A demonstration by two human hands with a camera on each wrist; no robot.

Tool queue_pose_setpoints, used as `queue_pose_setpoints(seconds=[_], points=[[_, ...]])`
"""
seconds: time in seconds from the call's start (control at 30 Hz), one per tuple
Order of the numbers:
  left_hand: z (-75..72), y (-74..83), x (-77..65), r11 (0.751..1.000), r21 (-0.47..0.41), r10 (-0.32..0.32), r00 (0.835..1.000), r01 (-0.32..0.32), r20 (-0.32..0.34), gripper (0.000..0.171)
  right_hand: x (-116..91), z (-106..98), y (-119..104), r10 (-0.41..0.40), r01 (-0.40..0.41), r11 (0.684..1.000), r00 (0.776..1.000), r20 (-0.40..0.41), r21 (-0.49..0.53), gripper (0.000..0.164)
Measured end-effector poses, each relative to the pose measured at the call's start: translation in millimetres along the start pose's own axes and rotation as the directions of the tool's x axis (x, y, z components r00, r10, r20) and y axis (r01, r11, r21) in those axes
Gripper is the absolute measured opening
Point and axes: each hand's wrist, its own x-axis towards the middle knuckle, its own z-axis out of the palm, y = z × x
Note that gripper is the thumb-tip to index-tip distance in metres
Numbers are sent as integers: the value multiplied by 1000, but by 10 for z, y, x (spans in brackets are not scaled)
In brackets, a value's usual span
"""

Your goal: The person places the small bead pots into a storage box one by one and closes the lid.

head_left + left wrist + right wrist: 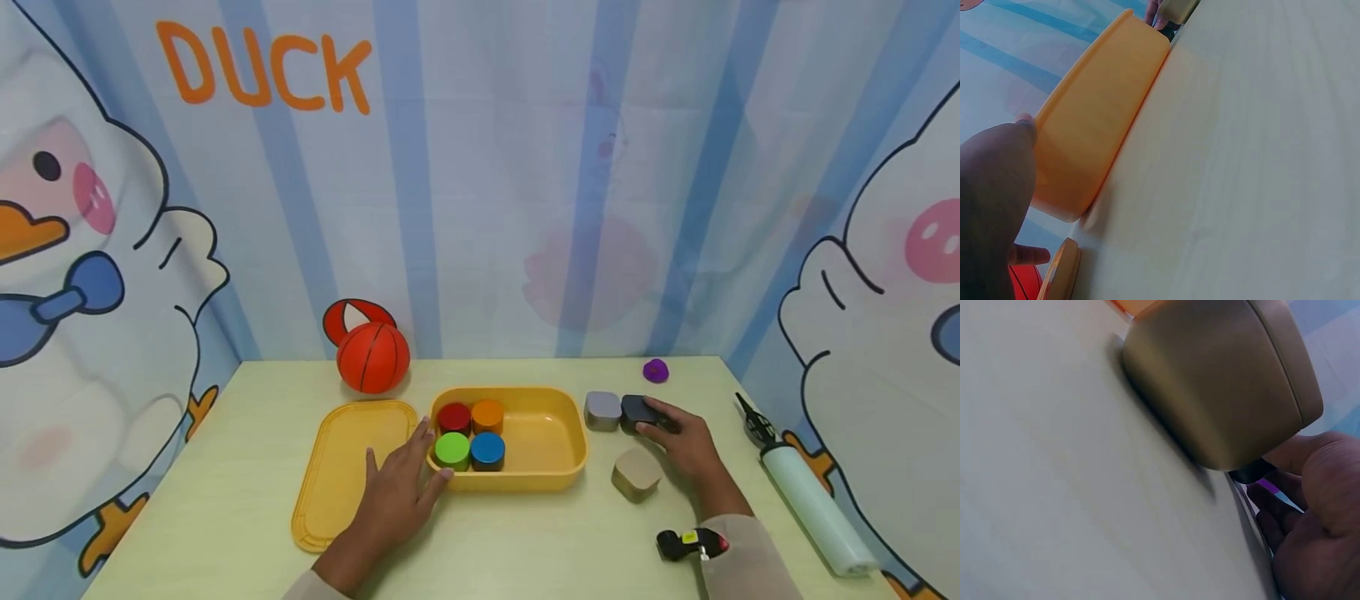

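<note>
Fingers of the right hand (692,446) grasp one black rounded-square container (634,410), near one grey rounded container (602,411) and one beige container (636,477), right of one yellow rectangular plastic tub (517,482), long axis left-right, holding four round pots (487,450): red, orange, green, blue. The left hand (397,490), fingers extended, touches the tub.

Box (510,482): on bench (540,542), lower centre
Cylinders (487,450): in box, left half
Lid (337,483): left of box
Ball (372,358): behind lid
Containers (637,477): right of box
Pump (817,510): lower right
</note>
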Motion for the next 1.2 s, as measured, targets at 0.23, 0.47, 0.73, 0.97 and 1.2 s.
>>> queue_pose_setpoints(seconds=[0.23,0.47,0.73,0.97,1.2], points=[[-3,0,-4,1000,-3,-6,1000,6,20,76,-26,16,16,0,-2,999,999,-47,-32,59],[-16,1,-9,1000,-8,-4,1000,4,5,77,-21,25,15,-8,4,999,995,-103,-38,58],[-17,2,-15,1000,-7,-10,1000,10,6,76,-28,1,-125,9,-10,1000,980,-197,-6,55],[-11,17,14,1000,-12,2,1000,-2,15,79,-73,-41,-325,-38,34,999,959,-281,-19,53],[-19,0,0,1000,-1,-12,1000,12,16,78,-92,22,-589,-95,102,995,958,-272,11,54]])
